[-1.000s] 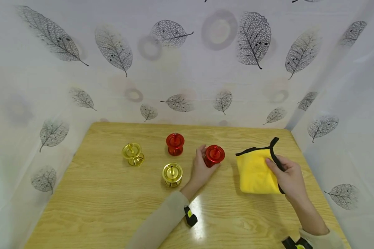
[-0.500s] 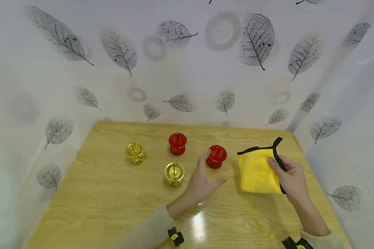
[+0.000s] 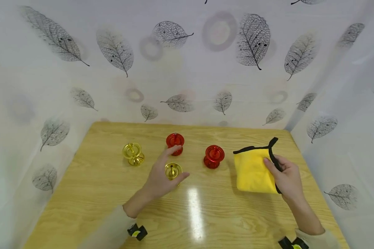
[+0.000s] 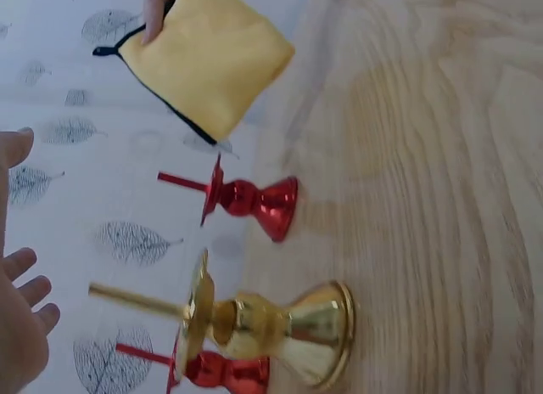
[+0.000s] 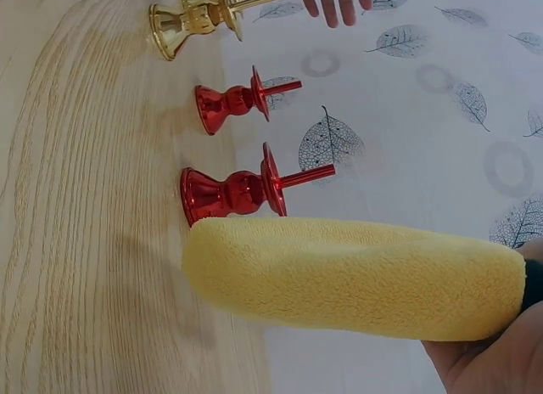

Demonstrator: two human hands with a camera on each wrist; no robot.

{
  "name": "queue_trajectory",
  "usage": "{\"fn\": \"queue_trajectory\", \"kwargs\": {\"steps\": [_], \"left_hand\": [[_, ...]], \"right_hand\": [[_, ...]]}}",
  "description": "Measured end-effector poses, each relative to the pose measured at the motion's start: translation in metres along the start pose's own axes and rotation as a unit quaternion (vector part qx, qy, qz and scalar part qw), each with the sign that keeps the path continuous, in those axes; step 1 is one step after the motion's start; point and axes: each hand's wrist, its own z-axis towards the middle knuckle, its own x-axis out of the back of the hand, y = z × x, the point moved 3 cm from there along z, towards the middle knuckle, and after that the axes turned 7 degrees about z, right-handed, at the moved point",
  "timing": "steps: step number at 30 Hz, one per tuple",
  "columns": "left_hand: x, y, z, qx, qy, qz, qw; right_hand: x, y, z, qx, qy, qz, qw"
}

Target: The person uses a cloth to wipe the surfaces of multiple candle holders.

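My left hand (image 3: 157, 178) is held with thumb and fingers spread over a gold candlestick (image 3: 174, 169), partly hiding it in the head view. In the left wrist view this gold candlestick (image 4: 254, 326) stands upright, apart from the fingers. Just beyond the fingertips is a red candlestick (image 3: 174, 139). A second red candlestick (image 3: 213, 155) stands to the right, between my two hands. My right hand (image 3: 288, 180) grips a folded yellow cloth (image 3: 252, 173) with black trim by its right edge, thumb on the near face. The cloth is held up over the table.
Another gold candlestick (image 3: 133, 154) stands at the left on the wooden table (image 3: 224, 221). White curtains (image 3: 193, 69) printed with leaves surround the table at the back and sides.
My left hand has let go of the right-hand red candlestick and moved left to the near gold one, fingers spread. The right hand keeps the cloth in nearly the same place.
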Motion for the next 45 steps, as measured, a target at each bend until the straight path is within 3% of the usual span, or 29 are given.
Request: {"fn": "queue_trajectory", "kwargs": {"steps": [5, 11, 18, 24, 30, 37, 45], "left_hand": [[0.013, -0.037, -0.022, 0.034, 0.001, 0.024, 0.9991], [0.005, -0.065, -0.048, 0.068, -0.017, -0.009, 0.9975], [-0.012, -0.078, -0.060, 0.099, -0.019, -0.075, 0.9921], [-0.021, -0.083, -0.064, 0.141, -0.005, -0.088, 0.9861], [-0.031, -0.091, -0.066, 0.165, -0.017, -0.107, 0.9803], [-0.034, -0.087, -0.061, 0.165, -0.004, -0.097, 0.9815], [-0.016, -0.049, -0.046, 0.161, 0.000, -0.069, 0.9845]], "right_hand": [[-0.003, -0.002, 0.000, 0.015, 0.002, -0.036, 0.999], [-0.004, -0.001, -0.002, 0.027, 0.002, -0.044, 0.999], [-0.006, -0.003, -0.003, 0.022, 0.010, -0.038, 0.999], [-0.007, -0.005, -0.004, 0.011, 0.012, -0.024, 1.000], [-0.006, -0.004, -0.004, 0.007, 0.024, -0.033, 0.999], [-0.006, -0.005, -0.005, 0.014, 0.017, -0.030, 0.999], [-0.003, -0.007, -0.007, 0.029, 0.017, -0.015, 0.999]]}}
